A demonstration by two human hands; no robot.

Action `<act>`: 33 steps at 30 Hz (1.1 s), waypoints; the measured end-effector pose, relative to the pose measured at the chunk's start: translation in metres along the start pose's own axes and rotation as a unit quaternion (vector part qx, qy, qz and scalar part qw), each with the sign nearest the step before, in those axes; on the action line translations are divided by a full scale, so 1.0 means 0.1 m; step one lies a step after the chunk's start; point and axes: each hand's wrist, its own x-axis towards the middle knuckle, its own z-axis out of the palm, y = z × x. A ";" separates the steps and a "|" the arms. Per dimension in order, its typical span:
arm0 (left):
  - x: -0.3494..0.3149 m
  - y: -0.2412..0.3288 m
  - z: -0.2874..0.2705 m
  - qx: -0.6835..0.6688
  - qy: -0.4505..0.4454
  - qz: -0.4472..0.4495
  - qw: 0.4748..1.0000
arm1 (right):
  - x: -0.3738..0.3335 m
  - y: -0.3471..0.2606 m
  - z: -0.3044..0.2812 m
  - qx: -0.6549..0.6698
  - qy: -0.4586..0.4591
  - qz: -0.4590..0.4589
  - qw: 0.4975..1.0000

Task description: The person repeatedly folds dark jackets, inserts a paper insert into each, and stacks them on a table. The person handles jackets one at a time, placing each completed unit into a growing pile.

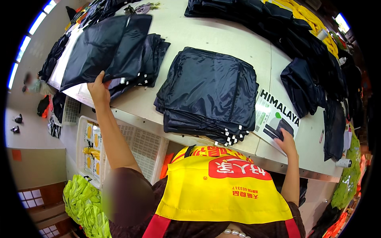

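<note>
My left hand (99, 90) pinches the near edge of a folded dark navy fabric piece (105, 49), thumb on top and fingers beneath. That piece lies tilted over a smaller stack of dark folded fabric (152, 59) with small white tags. My right hand (286, 143) rests at the printed white sheet or packet (264, 113), thumb and fingers apart over its dark picture. Between my hands sits a thick stack of shiny dark folded fabric (206, 85), several white tags showing along its near edge.
Dark garments (246, 16) and yellow fabric (295, 14) are heaped along the far side of the white table (174, 29). A loose dark bundle (299, 85) lies at right. White plastic crates (137, 144) stand below the table's left edge, near lime-green fabric (81, 198). I wear a yellow apron (190, 198).
</note>
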 end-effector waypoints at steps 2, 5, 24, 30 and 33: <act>0.38 -0.42 -0.17 -0.016 0.033 -0.027 0.999 | -0.21 -0.08 -0.07 -0.041 -0.062 0.046 0.996; 0.91 -1.23 -0.67 -0.089 0.097 -0.125 0.983 | -0.33 -0.06 -0.09 -0.095 -0.119 0.050 0.987; -2.56 -1.70 2.38 0.449 -0.257 0.167 0.839 | -0.52 0.17 -0.09 -0.094 0.102 -0.122 0.983; -2.55 -1.81 2.36 0.428 -0.258 0.164 0.851 | -0.58 0.29 -0.16 0.084 0.099 -0.021 0.991; -2.45 -1.86 2.27 0.391 -0.274 0.083 0.875 | -0.48 0.40 -0.57 -0.074 0.188 -0.094 0.975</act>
